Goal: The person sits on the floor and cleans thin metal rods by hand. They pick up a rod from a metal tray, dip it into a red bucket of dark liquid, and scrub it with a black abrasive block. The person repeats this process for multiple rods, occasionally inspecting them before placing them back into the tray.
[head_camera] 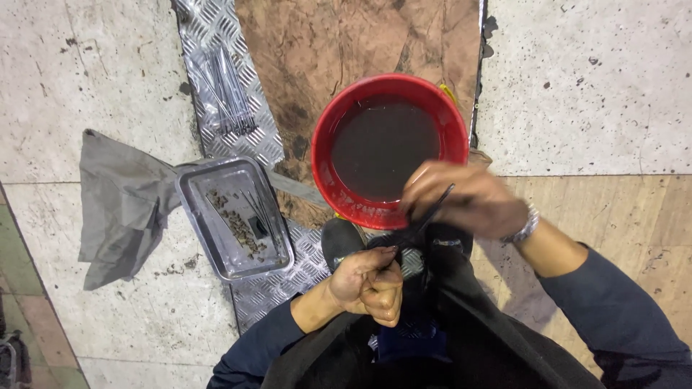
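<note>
Thin dark rod (431,213), tilted, pinched at both ends.

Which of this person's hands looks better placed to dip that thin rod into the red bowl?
Probably the right hand: it holds the thin dark rod at the red bowl rim, while the left hand grips lower down.

The right hand (465,200) is blurred and hides the near rim of the red basin (390,148), the thin dark rod (427,218) is too small to identify, and the small pieces in the metal tray (234,216) stay unclear.
</note>
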